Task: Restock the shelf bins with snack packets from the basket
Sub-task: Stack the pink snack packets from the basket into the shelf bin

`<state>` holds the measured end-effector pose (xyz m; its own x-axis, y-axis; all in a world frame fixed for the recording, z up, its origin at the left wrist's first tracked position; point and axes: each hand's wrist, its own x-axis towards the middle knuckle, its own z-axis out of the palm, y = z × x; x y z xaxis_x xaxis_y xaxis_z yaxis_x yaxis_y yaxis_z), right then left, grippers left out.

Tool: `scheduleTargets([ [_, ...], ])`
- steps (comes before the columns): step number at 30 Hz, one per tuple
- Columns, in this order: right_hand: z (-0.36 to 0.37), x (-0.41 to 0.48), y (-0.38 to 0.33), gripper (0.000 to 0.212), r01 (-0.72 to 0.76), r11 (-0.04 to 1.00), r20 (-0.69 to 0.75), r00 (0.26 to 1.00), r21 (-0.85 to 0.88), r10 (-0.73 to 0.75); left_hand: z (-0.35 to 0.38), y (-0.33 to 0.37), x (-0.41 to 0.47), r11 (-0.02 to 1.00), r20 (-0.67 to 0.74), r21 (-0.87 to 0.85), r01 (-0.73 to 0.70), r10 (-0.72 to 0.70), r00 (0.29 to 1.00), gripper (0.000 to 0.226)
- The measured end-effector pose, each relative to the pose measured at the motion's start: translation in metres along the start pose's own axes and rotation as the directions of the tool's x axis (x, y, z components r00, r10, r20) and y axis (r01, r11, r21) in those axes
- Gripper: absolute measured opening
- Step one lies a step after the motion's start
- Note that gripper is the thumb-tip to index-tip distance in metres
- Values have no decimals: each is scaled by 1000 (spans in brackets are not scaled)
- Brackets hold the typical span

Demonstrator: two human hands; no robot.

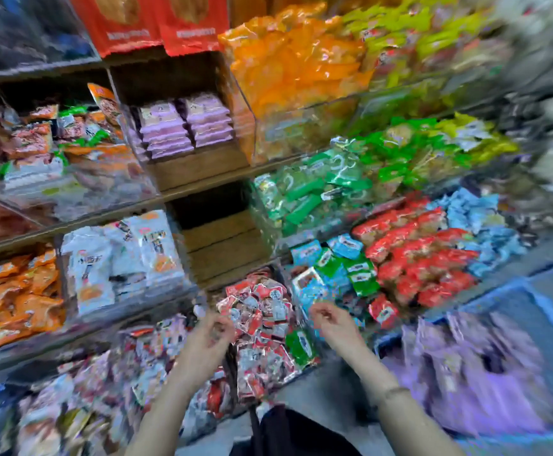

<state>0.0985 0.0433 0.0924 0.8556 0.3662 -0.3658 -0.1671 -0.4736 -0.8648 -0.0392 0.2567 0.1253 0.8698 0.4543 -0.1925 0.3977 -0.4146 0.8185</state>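
Clear plastic bins front the wooden shelves (202,189), nearly all heaped with crinkled foil and film, as I watch a restock through the head camera. The blue basket (532,291) sits low at the right, blurred, with a loose pile of lilac packets (466,366) in it: flat, pillow-shaped, glossy. Their match appears to be the slant-fronted bin (199,166) higher up, where two tidy stacks of lilac packs (183,126) leave bare planks in front. The compartment (222,238) below it shows only wood. Orange bags (295,60), green sachets (314,192) and red sachets (416,251) fill the bins to the right. Both hands hover over a mound of small red-and-white sachets (262,324), apart from each other and well clear of the basket. The right hand (334,324) has loosely curled fingers and holds nothing I can see. The left hand (207,337) is curled tighter, and the blur stops me telling whether it pinches anything. I judge the next fetch from the basket is due. I would lift the lilac packets as a squared stack, gripped by the sealed edges because the film looks slippery, and lay them flat on the bare planks rather than drop them. The puffed packs should not be squeezed, and the wrists should pass high over the heaped sachets.
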Motion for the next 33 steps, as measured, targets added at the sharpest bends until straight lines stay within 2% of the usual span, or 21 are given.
scheduleTargets([
  [2, -9, -35, 45, 13, -107, 993, -20, 994, -55, 106, 27, -15, -35, 994, 229, 43, 96, -103, 968, 13],
  [4, -17, -68, 86, 13, -204, 972, -16, 979, -113, 203, 51, -28, -62, 987, 343, 45, 151, -157, 926, 13],
  [7, -32, -117, 132, 15, -356, 926, -26, 934, -128, 356, 87, -41, -93, 976, 413, 72, 205, -216, 885, 18],
  [12, -68, -180, 182, 29, -553, 830, -99, 824, 74, 558, 139, -49, -129, 944, 499, 72, 322, -313, 808, 20],
  [15, -95, -196, 203, 28, -615, 772, -135, 762, 160, 634, 162, -44, -138, 939, 528, 107, 326, -331, 782, 20],
  [19, -139, -199, 226, 20, -613, 732, -180, 717, 299, 674, 194, -28, -135, 933, 534, 134, 333, -351, 769, 19],
  [22, -176, -188, 239, 19, -587, 730, -208, 711, 350, 672, 225, -6, -127, 934, 548, 145, 325, -350, 760, 18],
  [28, -268, -131, 248, 28, -534, 788, -240, 757, 308, 607, 307, 51, -96, 923, 529, 107, 369, -367, 765, 9],
  [33, -327, -68, 256, 31, -541, 816, -158, 804, 205, 573, 374, 97, -65, 888, 453, 23, 459, -418, 787, 8],
])
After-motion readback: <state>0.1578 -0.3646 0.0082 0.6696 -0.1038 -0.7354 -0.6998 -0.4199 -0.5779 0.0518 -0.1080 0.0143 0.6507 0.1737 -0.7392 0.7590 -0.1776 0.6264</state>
